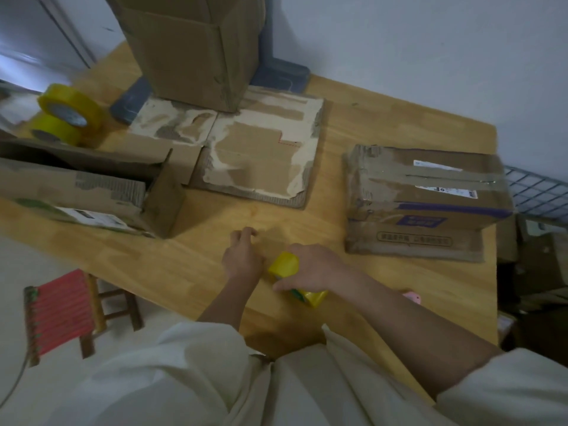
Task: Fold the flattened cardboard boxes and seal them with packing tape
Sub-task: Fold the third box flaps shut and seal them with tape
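Two bare hands work over the near middle of a wooden table (384, 124). The right hand (310, 269) curls its fingers and thumb round a yellow roll of tape (284, 265), lifted just above the tabletop. The left hand (242, 256) sits just left of it, fingers bent and the fingertips drawn together as if pinching something thin; whether a tape end lies between them cannot be told through the blur.

At the far middle a flattened box (261, 155) lies on the table, its face torn to pale patches. A tall open carton (190, 50) stands upright on its far edge. To the right, well apart from the hands, a squashed sealed box (424, 204) rests flat, with tape strips across its top, white shipping labels, a purple band and a framed line of printed characters on its near side; none of this writing is legible. At the left edge an open box (76, 186) lies on its side with a flap standing out, bearing a white label too blurred to read. Beyond it two yellow tape rolls (67, 115) are stacked, the upper one tilted.

Left of the table a small stool with a red seat (58, 312) stands on the floor. A wire rack (538, 192) shows at the far right.
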